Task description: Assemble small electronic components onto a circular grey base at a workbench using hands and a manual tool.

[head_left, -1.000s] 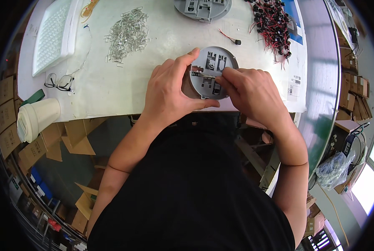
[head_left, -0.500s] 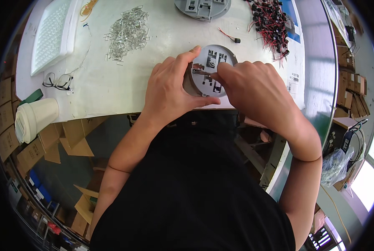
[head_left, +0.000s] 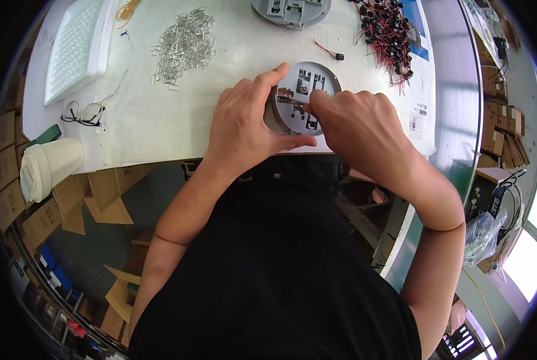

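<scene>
Close to the table's near edge, a round grey plastic housing [head_left: 305, 87] with dark slots and cutouts shows its inner side. My left hand [head_left: 243, 125] is wrapped round its left side, index finger at the upper rim and thumb at the lower. Over its right part, my right hand [head_left: 363, 122] is closed, with fingers curled in. From those fingers a slim metal tool [head_left: 296, 102] points left to a slot in the housing; most of it is hidden, so I cannot tell its exact kind. A small black round part with red and black leads [head_left: 339, 57] lies just beyond.
Bent wire pieces [head_left: 184, 48] form a pile at the far left. A larger grey round housing [head_left: 292, 13] is at the back, near a heap of wired black parts [head_left: 387, 36]. Leftward are a white tray [head_left: 73, 54], glasses [head_left: 84, 115] and a cream-coloured cup [head_left: 52, 165].
My right hand has shifted very slightly within the same grip at the housing. The left hand keeps its hold, and the loose parts stay where they were.
</scene>
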Tool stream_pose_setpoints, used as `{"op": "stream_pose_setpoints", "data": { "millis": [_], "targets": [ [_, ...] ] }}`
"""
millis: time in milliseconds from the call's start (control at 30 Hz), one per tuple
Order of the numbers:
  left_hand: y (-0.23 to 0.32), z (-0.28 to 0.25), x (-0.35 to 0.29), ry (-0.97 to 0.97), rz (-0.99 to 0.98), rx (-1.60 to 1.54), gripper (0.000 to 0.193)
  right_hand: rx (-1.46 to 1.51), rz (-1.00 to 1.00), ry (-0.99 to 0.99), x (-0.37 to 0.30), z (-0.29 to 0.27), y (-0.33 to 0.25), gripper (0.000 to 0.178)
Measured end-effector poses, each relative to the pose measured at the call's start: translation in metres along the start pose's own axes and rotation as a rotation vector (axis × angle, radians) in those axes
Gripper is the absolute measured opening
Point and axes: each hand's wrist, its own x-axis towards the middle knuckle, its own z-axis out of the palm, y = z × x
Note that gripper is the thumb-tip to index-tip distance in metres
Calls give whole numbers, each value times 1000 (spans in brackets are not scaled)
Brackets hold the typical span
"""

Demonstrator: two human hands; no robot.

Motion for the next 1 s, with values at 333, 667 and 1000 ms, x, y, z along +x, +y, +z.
{"op": "stream_pose_setpoints", "data": {
  "millis": [333,667,1000],
  "targets": [
    [-2,-23,3,-171,-9,-105,87,54,40,18,-4,13,11,19],
    [1,-14,11,-49,4,-1,27,371,67,760,-43,60,2,45],
    [-12,-17,13,80,-51,-219,15,-90,1555,512,-262,143,493,40]
  ]
}}
